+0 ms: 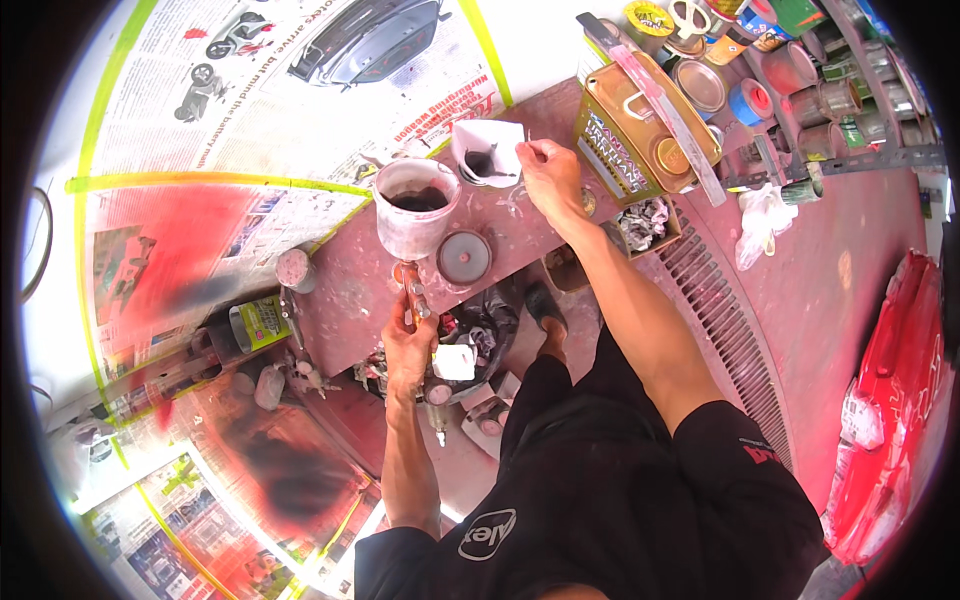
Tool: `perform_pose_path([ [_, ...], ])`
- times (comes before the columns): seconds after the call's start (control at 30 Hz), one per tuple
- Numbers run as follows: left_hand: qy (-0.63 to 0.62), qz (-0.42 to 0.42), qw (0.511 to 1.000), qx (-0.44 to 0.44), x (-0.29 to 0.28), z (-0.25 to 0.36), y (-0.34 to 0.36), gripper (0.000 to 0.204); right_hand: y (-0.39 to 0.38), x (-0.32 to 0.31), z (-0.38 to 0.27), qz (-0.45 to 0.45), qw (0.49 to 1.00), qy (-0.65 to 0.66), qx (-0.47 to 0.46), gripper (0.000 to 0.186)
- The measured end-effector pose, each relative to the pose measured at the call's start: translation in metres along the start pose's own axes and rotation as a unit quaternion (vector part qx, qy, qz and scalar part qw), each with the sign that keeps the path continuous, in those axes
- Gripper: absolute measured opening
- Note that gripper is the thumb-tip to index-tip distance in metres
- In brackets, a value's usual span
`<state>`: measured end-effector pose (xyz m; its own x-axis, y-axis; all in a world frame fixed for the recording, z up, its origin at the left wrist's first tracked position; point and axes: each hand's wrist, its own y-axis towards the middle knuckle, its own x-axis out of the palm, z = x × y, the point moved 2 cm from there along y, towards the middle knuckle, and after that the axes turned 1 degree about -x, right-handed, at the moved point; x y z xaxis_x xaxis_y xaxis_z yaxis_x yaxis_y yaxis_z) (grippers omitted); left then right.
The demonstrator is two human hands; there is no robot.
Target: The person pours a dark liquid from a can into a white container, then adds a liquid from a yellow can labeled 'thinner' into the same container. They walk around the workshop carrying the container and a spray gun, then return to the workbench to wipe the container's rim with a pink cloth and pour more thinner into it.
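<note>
My left hand (410,350) is closed on a paint spray gun (413,290), whose pale, paint-stained cup (413,232) stands open with dark liquid inside. My right hand (548,185) pinches the rim of a white paper strainer (482,135), just right of the cup, with a dark middle visible inside it. A round grey lid (463,258) lies on the pink, paint-stained bench (350,310), below and right of the cup. A large gold metal can (630,120) stands at the right of the bench, with a long flat stick (700,170) across its top.
Shelves of cans and tins (785,75) are at upper right, above a hanging white plastic bag (762,225). Paint-marked newspaper (160,250) covers the left walls. A red panel (885,400) is at far right, beside a floor grate (715,330). Bottles (255,322) stand left of the bench.
</note>
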<state>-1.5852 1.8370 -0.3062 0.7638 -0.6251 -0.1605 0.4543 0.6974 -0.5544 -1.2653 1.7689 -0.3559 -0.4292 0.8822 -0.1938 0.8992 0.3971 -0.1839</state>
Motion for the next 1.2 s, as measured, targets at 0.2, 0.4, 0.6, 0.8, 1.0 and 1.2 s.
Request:
perform_pose_path([
  [0.2,0.046,0.036,0.998,0.014,-0.003,0.007,0.017,0.055,-0.006,-0.010,-0.023,0.048,0.996,0.065,-0.041,0.027],
  [0.4,0.113,0.062,0.991,0.041,-0.001,0.024,0.028,0.056,-0.038,-0.035,-0.024,0.089,0.988,0.120,-0.046,0.024],
  [0.6,0.273,0.090,0.951,0.113,-0.012,0.031,0.044,0.064,-0.093,-0.075,-0.013,0.118,0.982,0.132,-0.058,0.017],
  [0.8,0.411,0.130,0.881,0.193,0.001,0.062,0.033,0.074,-0.135,-0.122,0.006,0.129,0.986,0.047,-0.099,0.011],
  [1.0,0.491,0.152,0.832,0.210,0.015,0.084,0.023,0.074,-0.162,-0.174,0.016,0.143,0.984,-0.026,-0.104,0.010],
  [1.2,0.544,0.159,0.790,0.232,0.029,0.106,0.011,0.072,-0.175,-0.229,0.017,0.195,0.971,-0.060,-0.121,0.010],
])
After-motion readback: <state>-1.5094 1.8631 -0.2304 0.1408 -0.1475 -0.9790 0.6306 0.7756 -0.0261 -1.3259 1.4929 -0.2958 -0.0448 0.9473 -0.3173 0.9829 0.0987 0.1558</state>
